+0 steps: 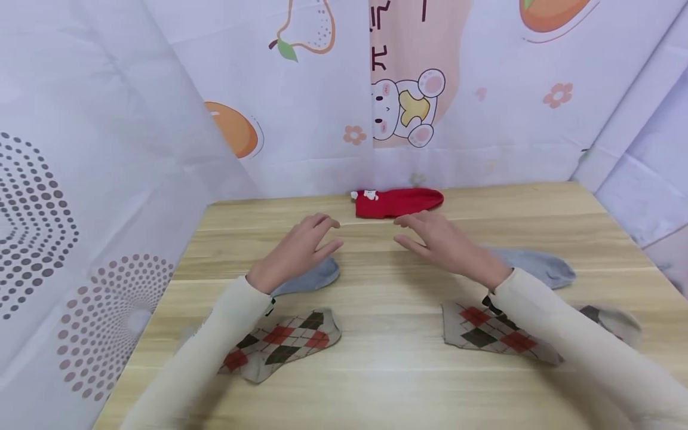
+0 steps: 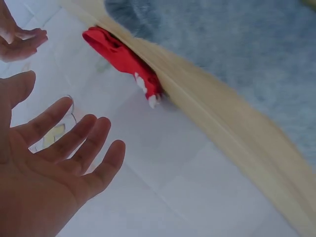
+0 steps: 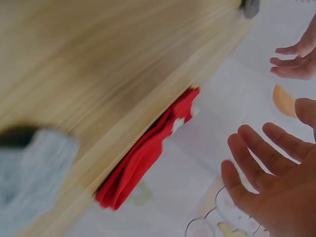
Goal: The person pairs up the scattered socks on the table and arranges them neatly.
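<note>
Both hands reach forward over the wooden table, fingers spread and relaxed, holding nothing. My left hand (image 1: 301, 248) is above a blue-grey sock (image 1: 314, 278), partly hidden by that arm. My right hand (image 1: 443, 242) hovers near a red sock (image 1: 398, 203) with white decorations, which lies at the table's far edge; the fingertips overlap its near side in the head view. Behind the right wrist lies another blue-grey sock (image 1: 537, 266). Argyle socks lie nearer, one under the left forearm (image 1: 295, 337) and one under the right (image 1: 484, 331), each partly covered by a sleeve.
The wooden table (image 1: 387, 370) spreads beneath the arms. A white curtain (image 1: 301, 137) with fruit and cartoon prints hangs along its far edge, and a dotted white cloth (image 1: 118, 209) hangs at the left. Dark bands show at both wrists.
</note>
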Demonstrator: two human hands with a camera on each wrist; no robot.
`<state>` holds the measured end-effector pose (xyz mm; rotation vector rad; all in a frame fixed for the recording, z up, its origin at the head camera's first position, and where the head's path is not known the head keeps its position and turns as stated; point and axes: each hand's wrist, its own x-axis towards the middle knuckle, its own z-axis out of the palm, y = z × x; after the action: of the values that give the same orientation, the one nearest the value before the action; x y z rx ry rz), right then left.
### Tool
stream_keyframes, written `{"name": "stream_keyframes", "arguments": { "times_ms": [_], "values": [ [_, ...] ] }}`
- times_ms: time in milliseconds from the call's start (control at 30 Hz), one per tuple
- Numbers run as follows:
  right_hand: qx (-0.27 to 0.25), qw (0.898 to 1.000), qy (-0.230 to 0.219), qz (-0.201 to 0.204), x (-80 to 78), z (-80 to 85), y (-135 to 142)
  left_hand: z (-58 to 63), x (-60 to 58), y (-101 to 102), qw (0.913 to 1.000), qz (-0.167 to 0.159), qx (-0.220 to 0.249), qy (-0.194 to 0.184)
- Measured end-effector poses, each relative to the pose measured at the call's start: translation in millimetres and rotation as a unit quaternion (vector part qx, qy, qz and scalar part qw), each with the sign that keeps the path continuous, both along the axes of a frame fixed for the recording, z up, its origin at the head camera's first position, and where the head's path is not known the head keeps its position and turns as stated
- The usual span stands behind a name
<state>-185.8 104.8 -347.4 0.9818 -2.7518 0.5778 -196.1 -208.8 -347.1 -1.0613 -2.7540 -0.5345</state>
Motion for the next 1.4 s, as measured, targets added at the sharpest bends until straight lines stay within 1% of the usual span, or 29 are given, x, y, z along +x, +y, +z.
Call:
{"name": "stream_keyframes", "arguments": {
  "times_ms": [133, 233, 333, 400, 500, 600, 667, 833, 933, 1067, 1133, 1200, 1300, 1400],
  "values": [
    [-0.005, 1.0, 0.002, 0.023, 3.2, -3.0, -18.3, -4.3, 8.0, -17.8, 0.9992, 0.029, 0.009, -0.027],
    [-0.01, 0.999, 0.002, 0.032, 4.9, -4.5, -30.5, -3.7, 16.1, -34.0, 0.9971, 0.056, 0.018, -0.05],
    [-0.015, 0.999, 0.005, 0.039, 4.3, -4.5, -43.2, -0.4, 25.1, -51.8, 0.9936, 0.087, 0.026, -0.067],
    [-0.019, 0.999, 0.009, 0.044, 2.9, -4.1, -52.4, 2.4, 30.1, -63.3, 0.9915, 0.104, 0.031, -0.072],
    [-0.022, 0.999, 0.015, 0.041, 2.5, -4.9, -62.7, 4.4, 33.1, -73.7, 0.99, 0.118, 0.032, -0.071],
    [-0.02, 0.999, 0.022, 0.038, 2.5, -7.2, -74.3, 3.6, 33.5, -82.3, 0.988, 0.133, 0.025, -0.075],
    [-0.017, 0.999, 0.016, 0.038, 2.9, -8.6, -82.3, 1.1, 33.6, -88.7, 0.9858, 0.145, 0.013, -0.084],
    [-0.008, 0.999, 0.002, 0.037, 5.2, -11.8, -100.4, -6.7, 31.0, -108.9, 0.9792, 0.18, -0.04, -0.085],
    [0.002, 0.999, -0.001, 0.035, 8.4, -14.2, -108.9, -9.0, 27.2, -119.5, 0.975, 0.194, -0.06, -0.091],
    [0.014, 0.999, -0.023, 0.028, 12.6, -16.4, -117.9, -13.1, 21.6, -127.2, 0.9714, 0.187, -0.069, -0.13],
    [0.021, 0.999, -0.031, 0.015, 14.1, -18.1, -121.8, -16.6, 19.1, -129.0, 0.97, 0.18, -0.072, -0.147],
    [0.043, 0.999, -0.029, -0.007, 15.4, -21.0, -124.6, -21.3, 17.0, -130.1, 0.9691, 0.175, -0.079, -0.155],
    [0.078, 0.996, -0.02, -0.035, 17.8, -27.9, -128.0, -27.9, 16.0, -129.9, 0.9677, 0.179, -0.09, -0.153],
    [0.092, 0.995, -0.014, -0.046, 20.9, -35.3, -130.5, -32.7, 16.4, -128.6, 0.9678, 0.181, -0.099, -0.144]
  ]
}}
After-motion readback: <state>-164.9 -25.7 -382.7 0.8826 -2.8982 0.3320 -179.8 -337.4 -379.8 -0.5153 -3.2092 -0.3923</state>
